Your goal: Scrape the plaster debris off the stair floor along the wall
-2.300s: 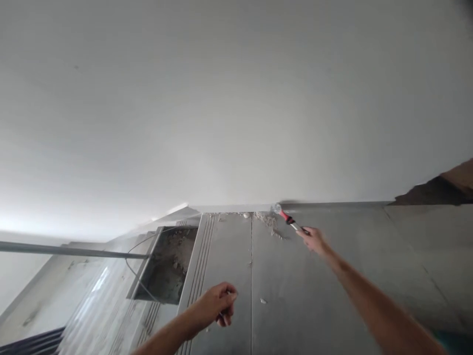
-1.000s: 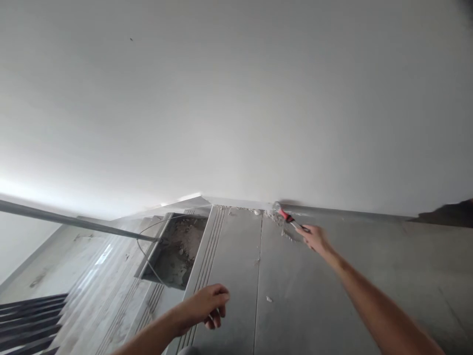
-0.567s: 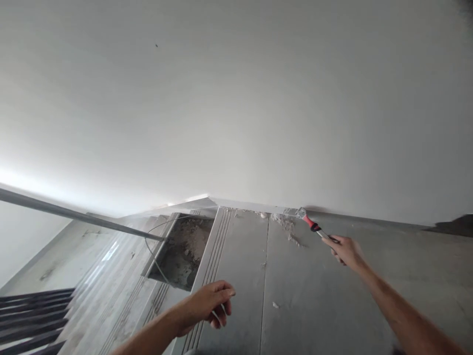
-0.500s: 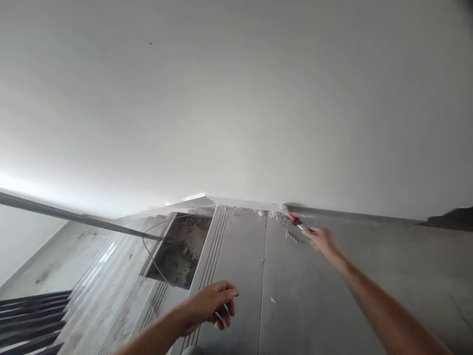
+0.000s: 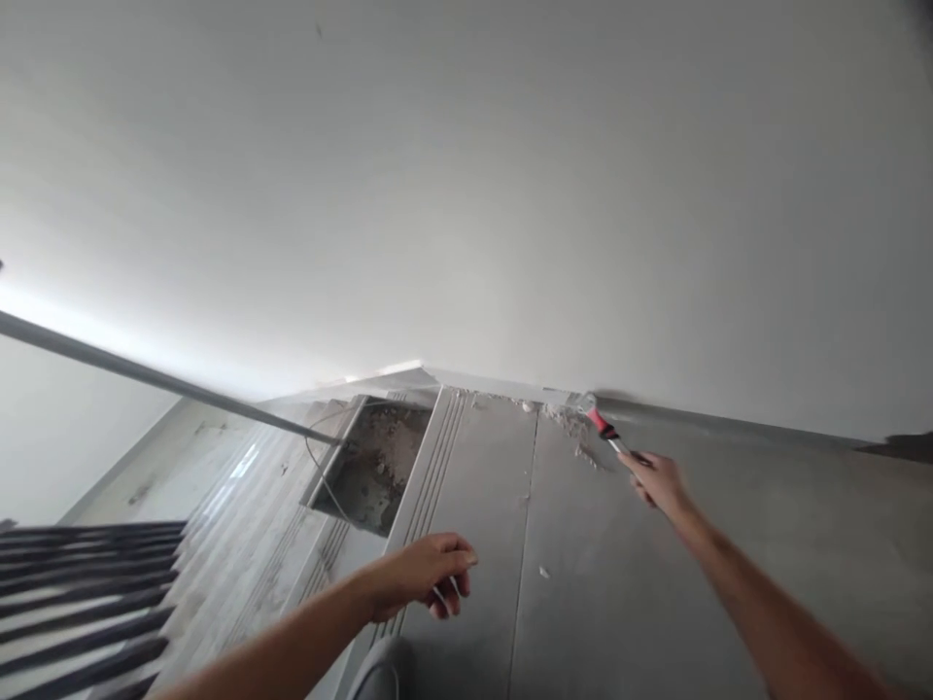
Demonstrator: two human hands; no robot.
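Right hand (image 5: pixel 660 481) grips scraper (image 5: pixel 604 428) at wall base; debris (image 5: pixel 575 428) remains. Left hand (image 5: pixel 427 576) loosely curled, seemingly empty.

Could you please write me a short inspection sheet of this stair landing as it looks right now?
Surface: grey floor tiles, dusty, meeting a white wall.
Job's things: red-handled scraper, blade at the wall's foot beside a debris pile.
Clutter: small chips; an open recess full of rubble.
Hands: right hand grips the scraper; left hand loosely curled over the tile, seemingly empty.
Cables: thin wire at the recess.
Surroundings: handrail, stair treads.
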